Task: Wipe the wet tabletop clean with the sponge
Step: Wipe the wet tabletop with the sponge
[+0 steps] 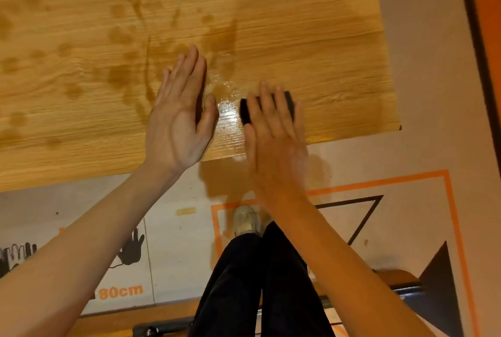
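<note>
A wooden tabletop [311, 46] fills the upper part of the view, marked with dark wet blotches and streaks. A shiny puddle [229, 108] lies near its front edge. A black sponge [245, 113] sits on the table just right of the puddle. My right hand [273, 133] lies flat on top of the sponge with straight fingers, pressing it and hiding most of it. My left hand [180, 111] stands on its edge just left of the puddle, fingers straight and together, palm facing right towards the sponge.
The table's front edge [108, 174] runs across the middle and its right edge [390, 65] drops to a floor with orange and black markings. My dark-trousered legs [257, 282] and a shoe [246, 220] stand below the table edge.
</note>
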The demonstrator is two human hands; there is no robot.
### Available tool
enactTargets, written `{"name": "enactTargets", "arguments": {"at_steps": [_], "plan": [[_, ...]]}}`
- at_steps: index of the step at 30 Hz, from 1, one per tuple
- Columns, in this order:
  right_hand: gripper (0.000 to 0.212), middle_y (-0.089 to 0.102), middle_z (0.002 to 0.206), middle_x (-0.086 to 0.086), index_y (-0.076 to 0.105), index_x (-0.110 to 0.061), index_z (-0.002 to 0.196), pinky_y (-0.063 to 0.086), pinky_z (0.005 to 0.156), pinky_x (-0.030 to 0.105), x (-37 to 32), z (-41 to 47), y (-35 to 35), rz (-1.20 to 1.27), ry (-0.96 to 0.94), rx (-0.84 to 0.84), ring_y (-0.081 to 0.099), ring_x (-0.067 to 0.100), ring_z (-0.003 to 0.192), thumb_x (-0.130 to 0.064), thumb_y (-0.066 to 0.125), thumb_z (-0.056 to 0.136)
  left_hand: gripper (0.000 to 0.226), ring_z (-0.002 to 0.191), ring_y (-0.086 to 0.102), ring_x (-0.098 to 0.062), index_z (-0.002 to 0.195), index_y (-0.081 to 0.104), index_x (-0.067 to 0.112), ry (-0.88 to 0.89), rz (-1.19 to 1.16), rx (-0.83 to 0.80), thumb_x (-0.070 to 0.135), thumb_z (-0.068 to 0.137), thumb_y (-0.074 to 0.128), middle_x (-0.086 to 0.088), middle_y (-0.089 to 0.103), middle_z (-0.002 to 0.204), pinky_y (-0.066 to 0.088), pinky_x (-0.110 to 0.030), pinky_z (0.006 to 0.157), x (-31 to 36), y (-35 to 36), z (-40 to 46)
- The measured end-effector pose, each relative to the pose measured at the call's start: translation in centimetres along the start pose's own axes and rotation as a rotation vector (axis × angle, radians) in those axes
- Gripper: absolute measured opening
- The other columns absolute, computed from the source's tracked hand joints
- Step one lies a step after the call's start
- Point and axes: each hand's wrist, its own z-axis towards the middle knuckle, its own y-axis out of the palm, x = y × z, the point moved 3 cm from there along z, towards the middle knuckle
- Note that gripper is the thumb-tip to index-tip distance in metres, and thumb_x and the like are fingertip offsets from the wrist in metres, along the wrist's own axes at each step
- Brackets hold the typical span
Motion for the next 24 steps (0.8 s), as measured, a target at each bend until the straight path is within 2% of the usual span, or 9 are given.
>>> {"name": "enactTargets", "arguments": {"at_steps": [4,6,8,10,11,14,18,21,24], "plan": [[0.051,0.028,0.158,0.005,0.031,-0.012,0.150,0.010,0.121,0.041,3.4,-0.5,-0.4,0.050,-0.328,-0.052,0.021,0.021,0.147,-0.029,0.026,0.103,0.057,0.158,0.015,-0.022,0.159,0.028,0.005,0.006,0.010,-0.009,0.029,0.109,0.037,-0.008,0.022,0.169,0.005,-0.032,0.129,0.0,0.1,0.0],[0.048,0.030,0.157,0.005,0.033,-0.012,0.149,0.004,0.123,0.038,8.1,-0.9,-1.3,0.077,-0.214,-0.028,0.020,0.020,0.147,-0.028,0.031,0.105,0.057,0.158,0.015,-0.023,0.159,0.028,0.004,0.012,0.008,-0.009,0.029,0.109,0.036,-0.009,0.022,0.168,0.006,-0.033,0.129,0.0,0.1,0.1],[0.046,0.032,0.156,0.008,0.035,-0.008,0.148,0.000,0.123,0.037,10.6,-1.4,-2.3,0.109,0.029,0.065,0.020,0.022,0.147,-0.026,0.030,0.106,0.057,0.158,0.015,-0.023,0.159,0.027,0.004,0.013,0.012,-0.008,0.029,0.109,0.035,-0.010,0.022,0.168,0.006,-0.034,0.129,0.0,0.1,0.0],[0.047,0.036,0.153,0.016,0.041,0.000,0.143,0.008,0.122,0.046,7.9,-1.5,-2.1,0.146,0.173,0.154,0.026,0.031,0.145,-0.020,0.024,0.104,0.056,0.158,0.014,-0.023,0.159,0.027,0.004,0.018,0.018,-0.009,0.028,0.109,0.035,-0.010,0.021,0.169,0.006,-0.035,0.129,0.0,0.2,0.0],[0.050,0.037,0.151,0.019,0.043,0.002,0.141,0.014,0.121,0.051,5.6,-1.5,-1.5,0.153,0.152,0.149,0.028,0.035,0.144,-0.019,0.022,0.101,0.056,0.158,0.014,-0.023,0.160,0.026,0.004,0.021,0.023,-0.009,0.029,0.110,0.034,-0.010,0.021,0.169,0.006,-0.035,0.129,-0.1,0.2,0.0],[0.046,0.033,0.154,0.014,0.040,-0.003,0.145,0.013,0.122,0.047,-0.2,-2.2,0.3,0.234,-0.166,0.067,0.024,0.030,0.146,-0.019,0.032,0.103,0.056,0.158,0.013,-0.022,0.160,0.025,0.005,0.030,0.035,-0.014,0.031,0.111,0.033,-0.009,0.019,0.169,0.005,-0.032,0.129,-0.1,0.1,0.0],[0.057,0.031,0.156,0.010,0.031,-0.008,0.149,0.007,0.122,0.041,4.9,-2.4,0.3,0.038,-0.502,0.022,0.023,0.026,0.146,-0.002,0.050,0.096,0.055,0.158,0.014,-0.024,0.160,0.026,0.004,0.056,0.033,-0.009,0.027,0.111,0.033,-0.012,0.020,0.169,0.004,-0.030,0.128,-0.2,0.2,-0.1],[0.051,0.033,0.155,0.012,0.033,-0.006,0.149,0.012,0.122,0.042,11.8,-2.5,-1.0,-0.085,-0.411,0.049,0.028,0.028,0.145,-0.012,0.048,0.101,0.055,0.157,0.015,-0.026,0.159,0.027,0.002,0.061,0.032,-0.003,0.026,0.110,0.033,-0.014,0.021,0.168,0.005,-0.033,0.129,-0.3,0.2,0.1],[0.048,0.040,0.150,0.017,0.041,-0.001,0.143,0.017,0.121,0.044,14.1,-3.1,-1.4,0.007,-0.269,0.096,0.034,0.032,0.141,-0.012,0.054,0.098,0.054,0.157,0.014,-0.030,0.159,0.026,0.000,0.066,0.035,-0.005,0.023,0.110,0.033,-0.017,0.020,0.168,0.004,-0.033,0.129,-0.2,0.4,0.0]]}}
